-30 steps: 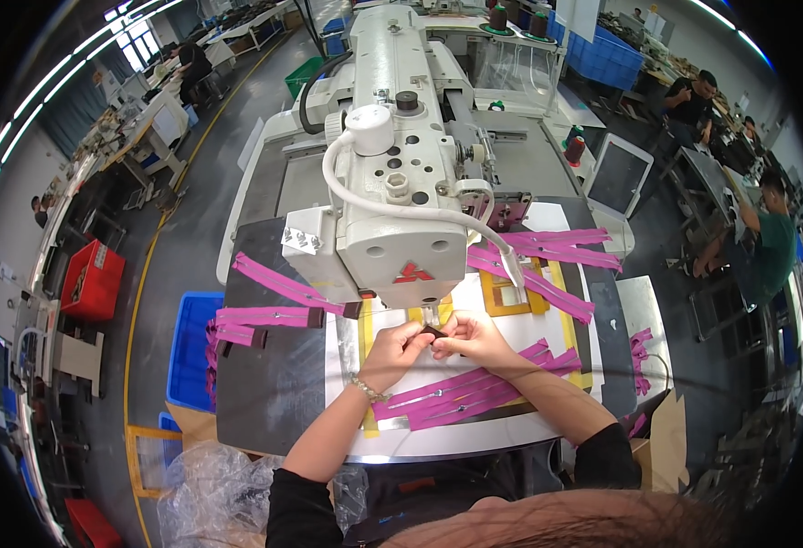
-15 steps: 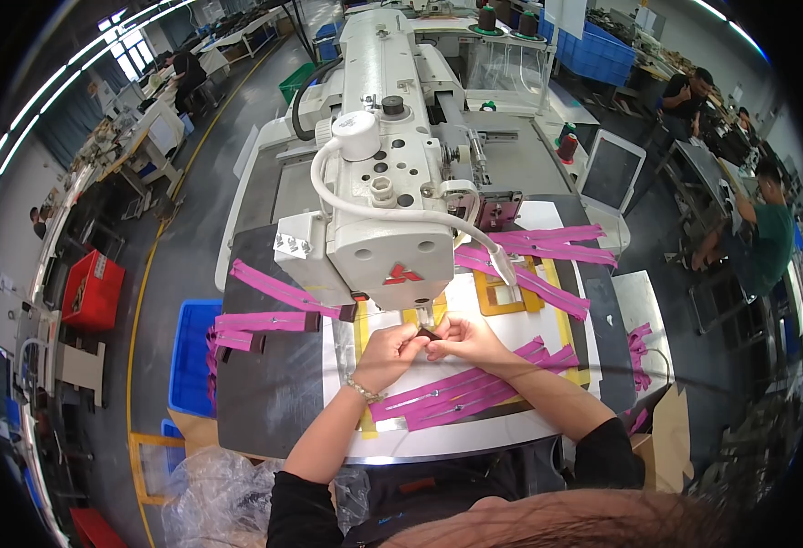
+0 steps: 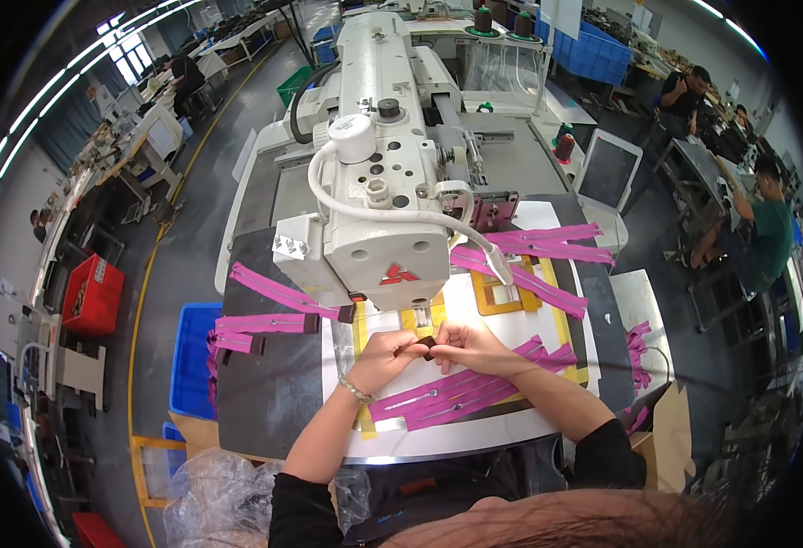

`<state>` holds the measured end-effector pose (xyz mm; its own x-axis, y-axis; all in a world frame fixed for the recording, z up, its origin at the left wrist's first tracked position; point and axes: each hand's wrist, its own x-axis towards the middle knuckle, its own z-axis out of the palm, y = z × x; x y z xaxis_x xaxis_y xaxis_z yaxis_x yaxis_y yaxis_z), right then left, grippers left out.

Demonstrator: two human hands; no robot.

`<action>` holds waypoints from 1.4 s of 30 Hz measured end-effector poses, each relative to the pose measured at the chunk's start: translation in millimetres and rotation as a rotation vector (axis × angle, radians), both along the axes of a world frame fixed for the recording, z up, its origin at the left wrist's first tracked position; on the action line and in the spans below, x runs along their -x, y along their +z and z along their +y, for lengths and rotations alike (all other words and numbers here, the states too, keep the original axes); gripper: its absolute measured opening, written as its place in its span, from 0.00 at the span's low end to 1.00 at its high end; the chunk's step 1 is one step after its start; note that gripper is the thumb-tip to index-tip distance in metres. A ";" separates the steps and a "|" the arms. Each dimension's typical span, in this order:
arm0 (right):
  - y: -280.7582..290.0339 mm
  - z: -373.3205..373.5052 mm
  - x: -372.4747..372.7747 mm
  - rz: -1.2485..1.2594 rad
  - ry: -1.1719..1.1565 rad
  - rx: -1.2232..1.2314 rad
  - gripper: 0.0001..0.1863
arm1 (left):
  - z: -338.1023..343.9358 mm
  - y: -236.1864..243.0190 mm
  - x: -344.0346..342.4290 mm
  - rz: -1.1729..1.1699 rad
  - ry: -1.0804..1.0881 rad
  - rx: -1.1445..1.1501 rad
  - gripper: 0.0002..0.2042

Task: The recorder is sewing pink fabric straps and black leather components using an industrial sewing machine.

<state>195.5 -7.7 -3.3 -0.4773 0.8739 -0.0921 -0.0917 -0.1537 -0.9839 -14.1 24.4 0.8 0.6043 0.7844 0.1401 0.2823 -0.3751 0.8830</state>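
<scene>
On your far left, past the table, stands a smooth red plastic bin (image 3: 93,294); nearer, a deep blue plastic tub (image 3: 196,356) sits against the table's left edge. In front of it, at the near left, crinkled clear plastic film (image 3: 219,498) is bunched in shiny folds. The dark, flat tabletop (image 3: 274,393) has a scuffed, chalky look, and on its left lie long pink zipper strips (image 3: 260,324), woven and flat, with dark brown ends.

In the middle, the white sewing machine (image 3: 388,242) has a blocky metal head, with a thick pale hose curving across it. Under the head lies a smooth white sheet (image 3: 347,342) edged with yellow tape. More pink strips with small metallic sliders (image 3: 461,393) slant across its near part. Toward the far right, a squared yellow frame (image 3: 486,294) lies beside another spread of pink strips (image 3: 548,288). At the near right rises torn-edged brown cardboard (image 3: 668,434).

Your left hand (image 3: 386,360), with a beaded bracelet (image 3: 358,393) at the wrist, is curled nearly closed, thumb and finger pinching a small dark piece (image 3: 429,347). Your right hand (image 3: 470,347) meets it there, fingertips drawn together on the piece's right side. The piece is between both hands, just near of the machine head; its exact shape is hidden.
</scene>
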 end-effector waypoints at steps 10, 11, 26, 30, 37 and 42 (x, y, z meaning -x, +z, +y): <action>-11.6 -1.4 4.0 0.064 -0.087 0.100 0.08 | -8.9 1.7 -8.0 -0.117 -0.003 0.077 0.08; -11.1 -1.7 3.2 0.043 -0.087 0.084 0.08 | -7.8 0.6 -6.6 -0.076 -0.023 0.064 0.08; -10.6 1.6 7.3 0.013 -0.093 0.099 0.08 | 2.8 -10.7 -2.2 -0.036 0.027 -0.055 0.11; -12.6 1.2 6.9 0.005 -0.090 0.102 0.08 | 2.3 -9.5 -3.1 -0.030 0.032 -0.070 0.11; -10.9 2.8 4.3 -0.009 -0.059 0.102 0.09 | -2.0 -4.8 -6.4 -0.022 0.074 -0.064 0.10; 0.0 13.1 -16.7 -0.111 0.153 0.113 0.12 | -4.1 -2.3 -10.0 0.081 -0.038 0.006 0.08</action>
